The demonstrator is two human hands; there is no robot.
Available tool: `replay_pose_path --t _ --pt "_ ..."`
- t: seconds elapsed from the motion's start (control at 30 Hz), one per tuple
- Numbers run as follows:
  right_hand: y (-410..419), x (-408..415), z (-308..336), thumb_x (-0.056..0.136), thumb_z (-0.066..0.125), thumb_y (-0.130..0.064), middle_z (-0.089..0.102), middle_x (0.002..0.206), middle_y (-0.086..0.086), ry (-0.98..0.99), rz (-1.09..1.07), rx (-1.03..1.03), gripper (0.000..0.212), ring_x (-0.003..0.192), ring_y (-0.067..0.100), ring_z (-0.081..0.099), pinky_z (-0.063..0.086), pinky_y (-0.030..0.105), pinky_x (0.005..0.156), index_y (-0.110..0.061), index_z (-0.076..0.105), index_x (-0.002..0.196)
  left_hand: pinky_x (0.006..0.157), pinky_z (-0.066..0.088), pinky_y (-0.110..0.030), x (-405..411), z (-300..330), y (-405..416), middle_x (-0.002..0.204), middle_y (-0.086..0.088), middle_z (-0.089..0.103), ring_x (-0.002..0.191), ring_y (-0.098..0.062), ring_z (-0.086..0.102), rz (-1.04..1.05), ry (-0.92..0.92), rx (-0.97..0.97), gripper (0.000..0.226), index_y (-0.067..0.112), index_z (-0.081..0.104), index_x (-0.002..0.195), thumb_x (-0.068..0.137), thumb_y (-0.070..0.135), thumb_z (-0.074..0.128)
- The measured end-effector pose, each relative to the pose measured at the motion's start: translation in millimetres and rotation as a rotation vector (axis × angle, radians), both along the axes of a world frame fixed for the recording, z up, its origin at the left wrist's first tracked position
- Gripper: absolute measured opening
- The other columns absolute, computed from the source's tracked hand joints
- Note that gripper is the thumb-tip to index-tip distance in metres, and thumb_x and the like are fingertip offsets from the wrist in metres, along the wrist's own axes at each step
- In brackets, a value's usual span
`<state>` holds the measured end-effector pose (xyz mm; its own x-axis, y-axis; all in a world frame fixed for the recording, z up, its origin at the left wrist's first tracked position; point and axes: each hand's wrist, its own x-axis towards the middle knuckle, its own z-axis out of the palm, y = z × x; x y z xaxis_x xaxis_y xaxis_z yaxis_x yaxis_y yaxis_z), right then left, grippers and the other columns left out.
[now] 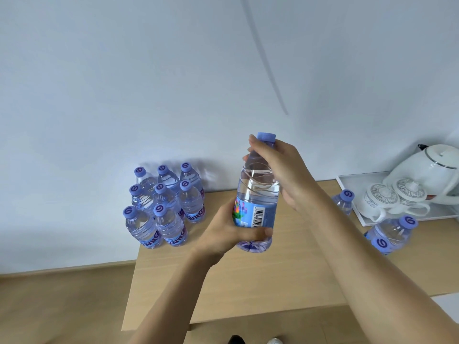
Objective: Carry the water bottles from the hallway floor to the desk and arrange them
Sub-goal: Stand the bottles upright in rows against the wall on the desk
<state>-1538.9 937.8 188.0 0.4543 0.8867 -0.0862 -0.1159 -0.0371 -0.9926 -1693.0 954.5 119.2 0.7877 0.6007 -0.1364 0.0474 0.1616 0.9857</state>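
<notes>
Both hands hold one clear water bottle [258,192] with a purple cap upright above the wooden desk [248,276]. My left hand [231,232] grips its lower part below the label. My right hand [280,170] wraps the neck just under the cap. At the desk's back left corner, against the wall, several identical bottles [164,207] stand upright in tight rows. To the right, one bottle [344,202] stands behind my right forearm, and two more bottles [392,234] stand close together near the tray.
A white tray [352,184] at the back right carries a white kettle [429,172] and two white lidded cups [395,199]. The desk's left edge drops to the wooden floor [62,306]. A pale wall stands behind the desk.
</notes>
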Motion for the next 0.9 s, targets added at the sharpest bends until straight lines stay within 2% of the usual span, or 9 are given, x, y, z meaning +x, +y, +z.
replay_pose_path --t 0.1,0.23,0.37,0.43,0.5,0.6,0.7,0.8,0.9 --pt "-4.4 9.0 -0.3 0.083 0.069 -0.042 0.073 0.089 0.007 0.065 0.162 0.038 0.029 0.083 0.022 0.069 0.055 0.033 0.077 -0.013 0.067 0.086 0.083 0.051 -0.044 -5.2 -1.6 2.4 0.099 -0.017 0.066 0.093 -0.032 0.063 -0.098 -0.068 -0.103 0.052 -0.004 0.06 0.107 0.063 0.015 0.08" --pt "-6.6 7.2 -2.4 0.088 0.063 -0.037 0.072 0.113 0.017 0.32 0.33 0.109 0.026 0.104 0.033 0.07 0.058 0.037 0.078 -0.013 0.065 0.098 0.09 0.053 -0.047 -6.5 -3.3 -2.3 0.118 -0.015 0.063 0.104 -0.032 0.064 -0.236 -0.168 -0.239 0.053 0.005 0.061 0.12 0.068 0.009 0.071" --pt "-1.7 2.7 -1.0 0.081 0.069 -0.028 0.073 0.087 0.015 0.263 0.206 0.049 0.016 0.082 0.033 0.072 0.058 0.039 0.07 -0.012 0.066 0.081 0.095 0.047 -0.056 -2.9 -2.2 -3.8 0.125 -0.016 0.061 0.108 -0.034 0.062 -0.244 -0.177 -0.288 0.068 0.005 0.055 0.128 0.065 0.015 0.08" --pt "0.2 0.4 -0.4 0.081 0.07 -0.026 0.071 0.078 0.013 0.218 0.145 0.044 0.016 0.075 0.033 0.071 0.057 0.037 0.066 -0.014 0.068 0.071 0.097 0.045 -0.056 -2.4 -2.6 -1.9 0.126 -0.018 0.06 0.109 -0.035 0.061 -0.245 -0.166 -0.288 0.069 0.004 0.052 0.13 0.067 0.015 0.077" --pt "1.8 -0.7 -0.7 0.086 0.069 -0.023 0.071 0.073 0.011 0.179 0.089 0.039 0.018 0.073 0.032 0.071 0.057 0.035 0.063 -0.009 0.066 0.075 0.098 0.045 -0.056 -1.6 -3.5 0.1 0.124 -0.019 0.061 0.109 -0.035 0.061 -0.221 -0.141 -0.265 0.062 0.004 0.054 0.129 0.07 0.012 0.073" --pt "4.1 -3.9 0.1 0.087 0.069 -0.022 0.072 0.073 0.01 0.094 0.01 0.015 0.016 0.074 0.032 0.071 0.058 0.036 0.064 -0.008 0.064 0.081 0.096 0.047 -0.055 -0.4 -1.9 0.2 0.115 -0.02 0.064 0.104 -0.034 0.061 -0.136 -0.063 -0.195 0.058 0.002 0.06 0.119 0.065 0.015 0.078" --pt "6.0 -9.6 1.4 0.086 0.068 -0.02 0.071 0.067 0.006 0.026 -0.098 -0.005 0.014 0.061 0.023 0.068 0.056 0.032 0.058 -0.01 0.061 0.08 0.084 0.055 -0.043 0.6 1.5 -2.4 0.1 -0.008 0.07 0.093 -0.023 0.066 -0.054 0.014 -0.062 0.057 0.009 0.06 0.112 0.061 0.019 0.083" --pt "6.9 -14.4 0.2 0.086 0.067 -0.022 0.066 0.057 0.002 -0.068 -0.188 0.007 0.018 0.051 0.02 0.063 0.055 0.031 0.054 -0.012 0.057 0.076 0.072 0.058 -0.028 2.9 2.2 -5.8 0.088 0.007 0.071 0.081 -0.009 0.068 0.002 0.043 0.07 0.055 0.016 0.056 0.108 0.063 0.009 0.087" --pt "7.0 -16.0 -0.3 0.087 0.068 -0.027 0.065 0.057 -0.001 -0.078 -0.2 0.002 0.022 0.05 0.017 0.064 0.054 0.029 0.052 -0.012 0.056 0.077 0.067 0.055 -0.02 3.3 0.9 -6.8 0.086 0.009 0.071 0.078 -0.007 0.069 0.053 0.057 0.115 0.054 0.017 0.056 0.106 0.063 0.007 0.087"
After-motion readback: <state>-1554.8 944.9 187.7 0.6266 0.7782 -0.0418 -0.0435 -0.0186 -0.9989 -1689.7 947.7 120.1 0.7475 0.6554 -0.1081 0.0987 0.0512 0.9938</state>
